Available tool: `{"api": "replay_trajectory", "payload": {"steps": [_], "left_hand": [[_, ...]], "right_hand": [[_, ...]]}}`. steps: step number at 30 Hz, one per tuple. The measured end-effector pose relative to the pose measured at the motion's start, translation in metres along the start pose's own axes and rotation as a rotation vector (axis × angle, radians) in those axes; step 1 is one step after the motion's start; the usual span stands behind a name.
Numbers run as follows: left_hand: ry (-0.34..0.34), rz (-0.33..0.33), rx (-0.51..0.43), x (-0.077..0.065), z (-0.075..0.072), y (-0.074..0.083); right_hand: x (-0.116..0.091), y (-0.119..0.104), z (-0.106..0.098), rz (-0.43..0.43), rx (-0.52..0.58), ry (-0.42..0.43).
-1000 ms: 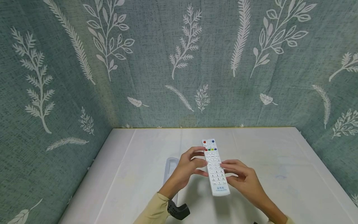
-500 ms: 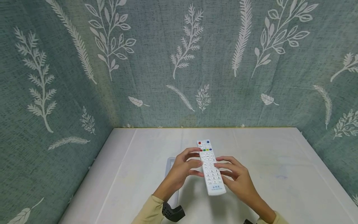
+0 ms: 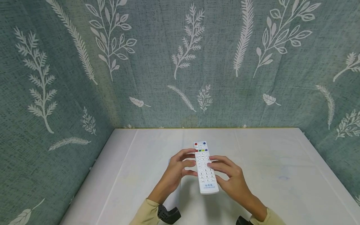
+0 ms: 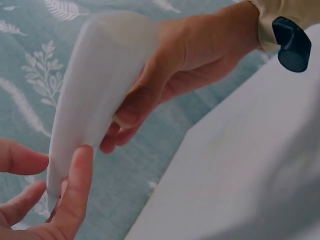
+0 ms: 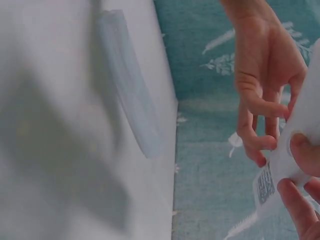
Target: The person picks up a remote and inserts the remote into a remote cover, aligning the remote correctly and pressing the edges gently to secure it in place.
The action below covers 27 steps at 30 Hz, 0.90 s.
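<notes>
A white remote control (image 3: 207, 184) with colored buttons is held above the table, button face up, tilted slightly. My left hand (image 3: 171, 173) grips its left edge near the upper half, fingers curled. On the opposite edge, lower down, my right hand (image 3: 232, 178) holds it with bent fingers and thumb. The left wrist view shows the smooth back of the remote control (image 4: 95, 85) between both hands. A label sits near one end of the remote in the right wrist view. A long pale blue translucent sleeve-like piece (image 5: 130, 82) lies on the table, mostly hidden by my left arm in the head view.
The white table (image 3: 135, 175) meets a green cloth wall (image 3: 157, 78) with white leaf prints at the back and both sides. Black wrist devices (image 3: 168, 215) sit at both sleeves. Shadows of the hands fall on the tabletop.
Both hands and the remote control have shifted left together, step by step. The left arm now covers more of the pale blue piece. Both hands keep their hold.
</notes>
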State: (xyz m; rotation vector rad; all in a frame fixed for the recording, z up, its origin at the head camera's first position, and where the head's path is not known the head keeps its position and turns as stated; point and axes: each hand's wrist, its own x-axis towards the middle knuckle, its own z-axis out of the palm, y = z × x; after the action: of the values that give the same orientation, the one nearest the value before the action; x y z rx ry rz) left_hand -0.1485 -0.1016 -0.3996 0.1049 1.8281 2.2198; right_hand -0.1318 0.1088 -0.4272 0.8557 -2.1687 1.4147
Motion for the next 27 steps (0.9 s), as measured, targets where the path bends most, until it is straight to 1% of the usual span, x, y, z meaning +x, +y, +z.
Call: {"api": "replay_trajectory", "payload": {"steps": [4, 8, 10, 13, 17, 20, 22, 25, 27], "left_hand": [[0.006, 0.019, 0.035, 0.000, -0.005, 0.000], [0.010, 0.048, 0.072, 0.000, -0.011, -0.001], [0.017, 0.069, 0.091, 0.000, -0.013, -0.002], [0.045, 0.112, 0.145, 0.000, -0.015, -0.002], [0.094, 0.193, 0.280, -0.002, -0.018, -0.002], [0.144, 0.257, 0.408, -0.002, -0.020, -0.001], [0.176, 0.300, 0.473, -0.003, -0.022, 0.001], [0.189, 0.375, 0.516, -0.005, -0.022, 0.007], [0.176, 0.405, 0.503, -0.008, -0.022, 0.015]], "right_hand": [[0.004, -0.001, 0.004, -0.035, 0.014, 0.001], [0.008, -0.002, 0.008, -0.094, 0.045, 0.010], [0.010, -0.002, 0.010, -0.120, 0.061, 0.012], [0.013, -0.005, 0.013, -0.142, 0.087, 0.012], [0.018, -0.013, 0.015, -0.105, 0.093, 0.000], [0.023, -0.027, 0.014, -0.059, 0.097, -0.013], [0.027, -0.037, 0.013, -0.029, 0.114, -0.026], [0.033, -0.044, 0.013, 0.000, 0.159, -0.048], [0.035, -0.045, 0.013, 0.008, 0.183, -0.056]]}}
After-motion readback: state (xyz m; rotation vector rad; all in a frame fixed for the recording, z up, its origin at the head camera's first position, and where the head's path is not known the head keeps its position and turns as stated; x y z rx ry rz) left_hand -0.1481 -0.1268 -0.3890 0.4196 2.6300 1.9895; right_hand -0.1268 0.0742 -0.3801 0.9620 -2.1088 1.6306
